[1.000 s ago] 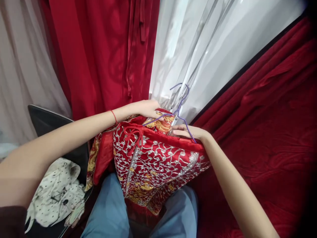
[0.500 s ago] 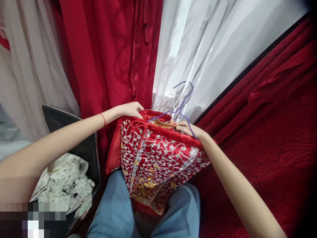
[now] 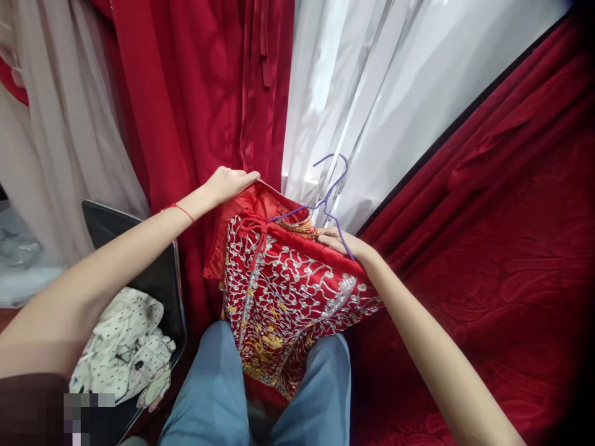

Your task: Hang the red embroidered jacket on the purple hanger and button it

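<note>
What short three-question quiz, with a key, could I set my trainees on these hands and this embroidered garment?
1. Multiple choice: What colour is the hanger at the upper edge of the embroidered garment?
A. Green
B. Purple
C. White

2. True or false: The thin red bracelet is worn on the right wrist.

3. Fill in: The left hand grips the edge of a ____ fabric.

Key: 1. B. 2. False; it is on the left one. 3. Red.

No lettering, numbers or brand names can be read here. No label or sign is legible either.
</note>
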A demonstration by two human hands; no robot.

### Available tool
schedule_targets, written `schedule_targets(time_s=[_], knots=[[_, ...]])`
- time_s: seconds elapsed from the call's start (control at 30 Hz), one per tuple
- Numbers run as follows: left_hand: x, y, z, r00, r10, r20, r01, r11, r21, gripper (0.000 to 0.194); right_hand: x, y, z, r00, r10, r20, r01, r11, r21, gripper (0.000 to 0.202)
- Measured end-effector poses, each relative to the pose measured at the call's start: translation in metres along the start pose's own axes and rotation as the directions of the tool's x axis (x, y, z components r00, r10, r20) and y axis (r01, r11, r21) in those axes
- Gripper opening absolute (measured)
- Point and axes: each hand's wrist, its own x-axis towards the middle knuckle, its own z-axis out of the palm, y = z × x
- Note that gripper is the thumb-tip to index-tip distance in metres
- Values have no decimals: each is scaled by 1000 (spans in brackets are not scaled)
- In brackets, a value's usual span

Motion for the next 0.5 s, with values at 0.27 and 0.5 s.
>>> schedule_targets(time_s=[0.27,0.5], knots=[[-48,36,-57,964,-119,238,53,962,269,52,6,8,-3,986,63,157,-64,998,0,43],[-59,78,-47,924,-243,295,156,945,289,64,-1,10,0,986,153,61,-147,985,-88,35]])
